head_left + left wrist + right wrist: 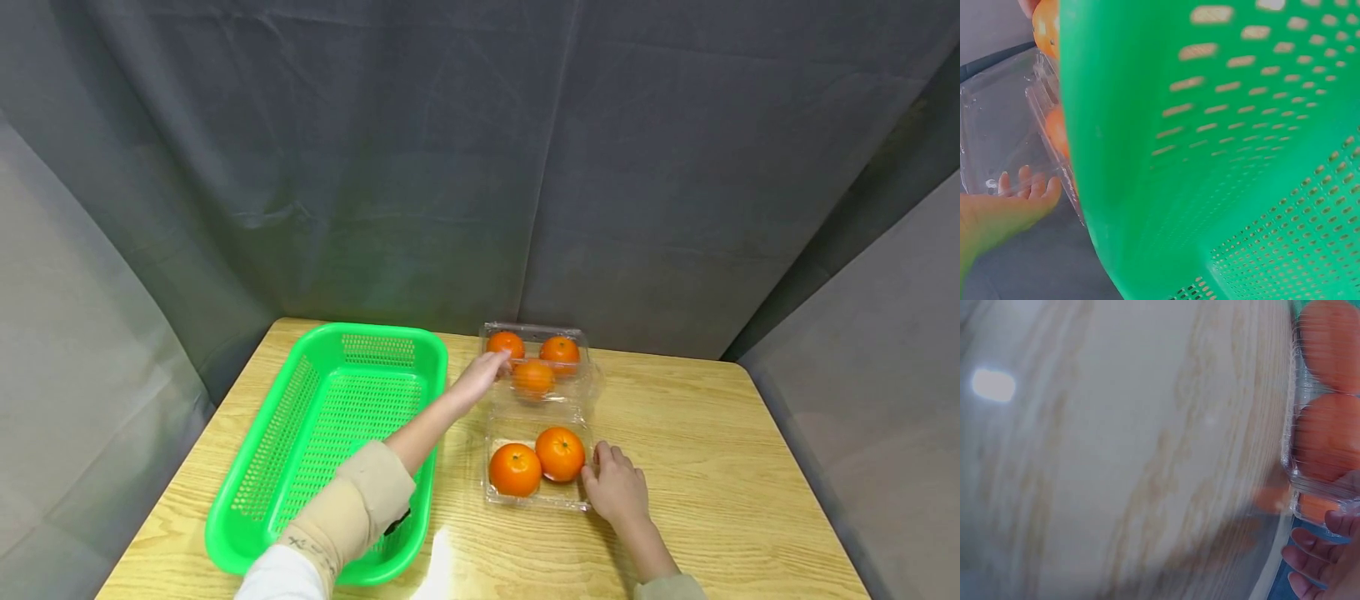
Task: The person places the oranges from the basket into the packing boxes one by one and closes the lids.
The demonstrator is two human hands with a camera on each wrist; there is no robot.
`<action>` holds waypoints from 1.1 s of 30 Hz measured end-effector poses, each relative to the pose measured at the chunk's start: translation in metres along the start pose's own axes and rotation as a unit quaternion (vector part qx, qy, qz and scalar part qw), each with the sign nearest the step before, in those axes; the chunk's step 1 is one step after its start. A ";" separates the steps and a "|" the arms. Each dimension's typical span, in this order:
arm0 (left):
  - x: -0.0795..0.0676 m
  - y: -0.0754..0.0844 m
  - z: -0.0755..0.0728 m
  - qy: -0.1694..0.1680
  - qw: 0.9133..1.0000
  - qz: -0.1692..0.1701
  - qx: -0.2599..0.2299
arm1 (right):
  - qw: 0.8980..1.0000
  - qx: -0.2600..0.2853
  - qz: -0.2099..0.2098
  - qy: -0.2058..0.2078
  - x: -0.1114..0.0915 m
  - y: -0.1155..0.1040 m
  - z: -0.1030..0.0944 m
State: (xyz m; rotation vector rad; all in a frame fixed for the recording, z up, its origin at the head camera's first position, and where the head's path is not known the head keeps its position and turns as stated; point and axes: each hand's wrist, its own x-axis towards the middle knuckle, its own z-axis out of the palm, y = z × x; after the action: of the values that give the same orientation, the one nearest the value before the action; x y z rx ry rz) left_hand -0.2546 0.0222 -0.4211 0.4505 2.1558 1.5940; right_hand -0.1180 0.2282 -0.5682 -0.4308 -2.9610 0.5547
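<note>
In the head view, my left hand (482,373) reaches over the basket to the left side of a raised clear plastic lid (573,389). The left wrist view shows its loosely extended fingers right at the lid (997,119). Two oranges (515,469) sit in the clear plastic box (551,502) in front of the lid. Beside this box's right wall is my right hand (619,485), fingertips close to the nearer orange (560,454). Its fingers (1314,544) are spread loosely in the right wrist view. Three more oranges (559,350) show behind the lid in clear plastic.
A green perforated basket (437,367) stands on the left of the wooden table (697,467), under my left forearm. Grey cloth (420,167) hangs behind the table and along both sides.
</note>
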 end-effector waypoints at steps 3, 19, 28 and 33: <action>0.004 -0.011 0.001 -0.006 0.999 0.012 0.032 | 1.000 0.002 -0.001 0.005 0.000 0.000 0.001; -0.025 -0.027 -0.001 -0.087 0.966 0.098 0.225 | 0.999 0.044 -0.014 0.003 0.003 0.002 -0.001; -0.046 -0.037 -0.002 -0.140 0.927 0.125 0.323 | 0.972 0.230 0.010 -0.049 0.003 0.010 -0.007; -0.054 -0.038 0.000 -0.154 0.892 0.143 0.400 | 0.917 0.372 0.095 -0.109 0.005 0.009 -0.022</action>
State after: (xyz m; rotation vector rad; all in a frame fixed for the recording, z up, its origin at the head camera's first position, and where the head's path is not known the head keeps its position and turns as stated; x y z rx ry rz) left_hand -0.2087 -0.0156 -0.4497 1.2228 2.4723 0.5910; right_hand -0.1175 0.2448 -0.5506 -0.5860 -2.6034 1.7512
